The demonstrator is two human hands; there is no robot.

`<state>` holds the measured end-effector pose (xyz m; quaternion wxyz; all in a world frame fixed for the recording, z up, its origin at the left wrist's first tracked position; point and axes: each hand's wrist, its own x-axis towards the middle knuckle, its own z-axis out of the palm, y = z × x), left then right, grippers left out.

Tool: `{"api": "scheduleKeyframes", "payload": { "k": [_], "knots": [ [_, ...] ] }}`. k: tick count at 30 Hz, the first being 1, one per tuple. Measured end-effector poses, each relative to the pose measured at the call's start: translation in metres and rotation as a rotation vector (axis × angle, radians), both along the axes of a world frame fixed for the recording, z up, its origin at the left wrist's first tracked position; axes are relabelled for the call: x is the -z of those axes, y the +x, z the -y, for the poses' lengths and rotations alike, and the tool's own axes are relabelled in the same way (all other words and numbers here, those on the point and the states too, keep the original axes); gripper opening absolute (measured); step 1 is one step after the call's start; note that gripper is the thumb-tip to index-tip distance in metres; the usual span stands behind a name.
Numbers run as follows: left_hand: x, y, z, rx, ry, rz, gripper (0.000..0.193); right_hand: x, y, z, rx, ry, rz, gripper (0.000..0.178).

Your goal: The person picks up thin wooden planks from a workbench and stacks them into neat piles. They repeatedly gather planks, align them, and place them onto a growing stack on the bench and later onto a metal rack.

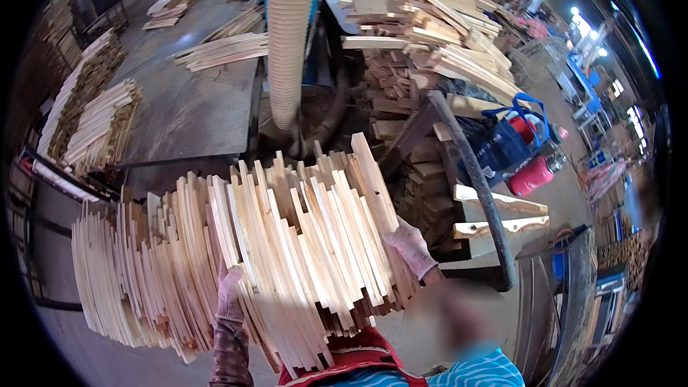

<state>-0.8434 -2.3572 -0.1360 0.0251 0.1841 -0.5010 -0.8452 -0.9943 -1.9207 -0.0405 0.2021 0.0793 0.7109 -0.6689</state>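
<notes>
A thick bundle of pale wooden strips (308, 244) lies between my two hands in front of my body, its ends uneven. My left hand (229, 292), in a light glove, is closed against the bundle's left side, with the thumb up and most fingers hidden. On the right side, my gloved right hand (411, 249) grips the outer edge next to a wider, longer strip (373, 183). Close to the left of the bundle stands a row of similar wooden strips (154, 265), packed side by side. A red apron (358, 355) shows below the bundle.
A ribbed hose (292, 43) rises beyond the bundle, beside a metal table (193, 111). At right, a dark curved metal bar (476, 179) stands near a blue bag (509, 143) and a pink bottle (534, 175). Stacked boards (459, 29) fill the far right.
</notes>
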Motion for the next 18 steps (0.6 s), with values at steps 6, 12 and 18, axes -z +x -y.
{"api": "scheduleKeyframes", "payload": {
  "k": [6, 12, 18],
  "knots": [
    [-0.037, -0.053, -0.048, -0.032, 0.112, 0.006, 0.06, 0.004, -0.009, -0.02, 0.104, 0.684, -0.151, 0.056],
    [-0.012, -0.059, -0.038, -0.104, 0.078, 0.118, 0.08, 0.005, -0.03, 0.003, 0.131, 1.018, -0.13, 0.053],
    [-0.011, -0.081, -0.064, -0.103, -0.269, 0.111, 0.079, 0.005, 0.064, 0.009, 0.119, 0.726, -0.576, 0.052]
  ]
}}
